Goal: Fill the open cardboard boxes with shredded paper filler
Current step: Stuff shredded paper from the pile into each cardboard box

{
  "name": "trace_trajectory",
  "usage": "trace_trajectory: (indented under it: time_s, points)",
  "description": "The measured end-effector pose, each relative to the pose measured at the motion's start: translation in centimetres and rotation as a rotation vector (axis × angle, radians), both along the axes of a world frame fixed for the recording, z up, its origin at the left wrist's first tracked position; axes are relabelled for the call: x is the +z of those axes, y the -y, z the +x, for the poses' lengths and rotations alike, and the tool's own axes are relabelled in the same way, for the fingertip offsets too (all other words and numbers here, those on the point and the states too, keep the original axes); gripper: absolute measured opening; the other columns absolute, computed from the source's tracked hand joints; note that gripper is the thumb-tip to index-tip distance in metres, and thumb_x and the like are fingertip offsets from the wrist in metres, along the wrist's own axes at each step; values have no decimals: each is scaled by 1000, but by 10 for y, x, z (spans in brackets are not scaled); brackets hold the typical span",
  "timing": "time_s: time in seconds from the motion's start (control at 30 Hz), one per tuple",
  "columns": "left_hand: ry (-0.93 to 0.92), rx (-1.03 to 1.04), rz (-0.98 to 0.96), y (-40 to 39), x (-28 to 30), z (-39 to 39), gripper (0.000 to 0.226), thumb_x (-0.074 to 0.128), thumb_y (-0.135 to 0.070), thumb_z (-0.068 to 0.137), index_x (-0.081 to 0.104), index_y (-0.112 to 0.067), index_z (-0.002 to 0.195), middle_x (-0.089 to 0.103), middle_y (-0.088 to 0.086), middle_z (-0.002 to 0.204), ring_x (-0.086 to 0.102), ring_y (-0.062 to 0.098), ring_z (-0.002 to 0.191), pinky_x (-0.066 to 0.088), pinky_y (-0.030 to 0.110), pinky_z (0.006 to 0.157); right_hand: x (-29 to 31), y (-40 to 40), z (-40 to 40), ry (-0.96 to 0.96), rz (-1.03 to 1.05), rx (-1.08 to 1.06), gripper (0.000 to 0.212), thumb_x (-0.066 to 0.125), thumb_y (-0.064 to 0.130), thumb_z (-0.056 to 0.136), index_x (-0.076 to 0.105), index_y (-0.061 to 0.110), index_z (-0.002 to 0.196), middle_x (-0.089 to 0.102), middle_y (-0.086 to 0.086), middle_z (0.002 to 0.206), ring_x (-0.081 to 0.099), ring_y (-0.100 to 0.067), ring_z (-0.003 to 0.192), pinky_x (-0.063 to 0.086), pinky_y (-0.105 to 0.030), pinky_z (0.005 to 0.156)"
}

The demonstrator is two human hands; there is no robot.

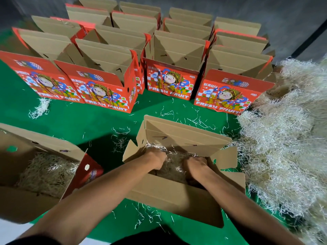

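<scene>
the step in hand looks like packing one box: both hands are down inside the near box (178, 188), which sits on the green mat (92, 121) right in front of the person with its flaps up. the left hand (155, 159) is knuckles-up with fingers curled into the filler (174, 162) inside the box, gripping a clump of it. the right hand (196, 164) is curled the same way, just beside the left, its fingertips buried in the strands, so how much it grasps is hard to tell, though it seems to be holding filler too. the filler in this box lies low, below the rim, and looks only partly spread.

to the left stands another box (26, 174) with filler already in its bottom. well beyond, rows of red boxes (104, 92) stand open, and no filler shows in them from here. the big pile (283, 138) of loose filler lies along the right, touching the near box's right flap.

judging from this, the next move calls for pushing the clump down and out to the corners, letting go, then reaching right to the pile for another handful. loose strands already litter the mat, so a firm grasp would spare more spill.
</scene>
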State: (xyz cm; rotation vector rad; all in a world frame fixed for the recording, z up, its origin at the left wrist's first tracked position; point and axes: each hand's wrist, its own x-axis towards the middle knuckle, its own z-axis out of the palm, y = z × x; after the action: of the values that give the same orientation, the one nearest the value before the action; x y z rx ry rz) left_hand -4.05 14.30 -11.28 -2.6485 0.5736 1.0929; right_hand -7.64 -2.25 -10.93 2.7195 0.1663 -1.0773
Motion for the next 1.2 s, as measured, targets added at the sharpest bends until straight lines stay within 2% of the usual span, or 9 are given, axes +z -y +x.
trace_trajectory:
  time_s: [0.23,0.47,0.57,0.67,0.73,0.8,0.9,1.0,1.2]
  points:
    - [126,160,-401,-11,70,10,14,60,-17,93,62,-17,106,65,2,96,64,20,80,41,28,57,83,2,-4,389,267,91,26,55,7,89,66,17,110,69,-7,101,69,-29,93,57,-42,81]
    - [460,219,-702,-29,124,-12,2,61,-30,95,62,-29,97,66,-8,97,64,12,83,57,35,81,143,35,-13,953,406,52,12,56,30,98,67,27,101,66,9,80,62,-14,60,48,-24,52]
    - [610,234,-733,-43,136,-22,7,59,-28,96,63,-32,101,65,-12,104,62,8,91,54,31,83,142,48,-16,1107,517,-77,30,67,36,90,61,23,116,64,3,100,64,-17,85,56,-30,58]
    - [702,227,-722,-55,140,-31,15,62,-24,94,63,-29,108,61,-12,117,57,10,104,47,31,93,137,56,-16,986,388,-129,66,70,51,84,43,28,140,47,-3,134,50,-25,122,54,-48,93]
    - [700,236,-670,-62,141,-40,21,63,-24,93,61,-27,114,58,-10,123,56,14,109,44,38,101,133,59,-14,852,341,-112,69,69,52,85,41,33,145,45,1,141,48,-25,126,44,-49,105]
    - [691,254,-651,-70,139,-51,24,64,-24,92,59,-28,116,55,-11,124,54,15,114,44,41,101,129,59,-8,770,390,-125,58,66,47,90,45,36,143,63,4,124,63,-20,99,52,-34,85]
    - [682,282,-655,-83,137,-67,24,63,-24,92,58,-28,115,52,-14,125,47,11,117,47,40,99,128,54,-1,740,459,-88,41,60,43,97,54,37,137,71,9,90,61,-9,64,34,-15,52]
    - [687,319,-661,-98,138,-83,21,63,-26,93,59,-27,113,53,-15,124,47,11,115,45,37,102,128,49,2,745,505,-40,30,59,44,97,64,34,125,58,18,68,49,4,52,27,-12,49]
    - [772,349,-562,-131,143,-111,22,62,-26,92,61,-27,114,58,-12,122,52,12,113,47,39,96,115,12,-5,758,586,98,21,61,49,95,67,36,110,69,9,76,60,-13,64,39,-23,57]
